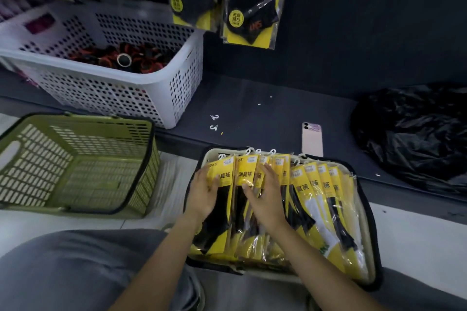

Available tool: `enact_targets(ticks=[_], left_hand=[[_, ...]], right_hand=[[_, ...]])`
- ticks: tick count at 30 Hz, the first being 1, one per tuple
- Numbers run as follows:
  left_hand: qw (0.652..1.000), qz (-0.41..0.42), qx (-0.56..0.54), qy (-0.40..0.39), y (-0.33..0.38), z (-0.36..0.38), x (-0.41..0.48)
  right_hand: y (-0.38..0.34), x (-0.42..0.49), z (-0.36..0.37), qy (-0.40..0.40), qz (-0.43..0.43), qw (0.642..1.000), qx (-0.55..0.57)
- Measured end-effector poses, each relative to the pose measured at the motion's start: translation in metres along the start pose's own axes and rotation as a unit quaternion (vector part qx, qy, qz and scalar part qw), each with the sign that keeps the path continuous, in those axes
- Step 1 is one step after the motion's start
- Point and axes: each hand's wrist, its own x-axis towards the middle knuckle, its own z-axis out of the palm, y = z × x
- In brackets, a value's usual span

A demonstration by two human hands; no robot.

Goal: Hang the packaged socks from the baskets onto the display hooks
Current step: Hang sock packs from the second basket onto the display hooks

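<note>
Where the socks lie: packaged socks [316, 184] fanned in overlapping rows in the beige basket [366, 225] on the floor in front of us, headers toward the ledge. More packs hang [249, 20] on the dark wall above; we cannot see the hooks that carry them.
Left hand [202, 194]: open, fingers nearly straight, tips resting on the yellow header of the leftmost pack [225, 168]. Nothing gripped.
Right hand [265, 197]: open and spread flat across the middle packs, pressing lightly. Nothing gripped.
Weight: we judge each pack light, so several could be lifted together.
Surface: clear glossy film, probably slippery. We expect packs to slide over one another.
Stiffness: the card insert gives some body, but the lower film end looks floppy.
Hold point: we would pinch the yellow header card just below the white hanger tabs [273, 152], thumb in front and fingers behind.
Hanger tabs: small thin plastic, probably easy to snap or snag on neighbours.
Risk: dragging one pack may fan out the whole row.
Nearby: green basket [75, 166], white basket [113, 93], phone [312, 139] on the ledge.
</note>
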Motion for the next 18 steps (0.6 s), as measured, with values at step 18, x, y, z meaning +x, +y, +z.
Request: enact_targets(ticks=[18], left_hand=[[0.987, -0.068, -0.147, 0.002, 0.023, 0.020, 0.024]], right_hand=[[-0.002, 0.076, 0.004, -0.136, 0.265, 0.940, 0.166]])
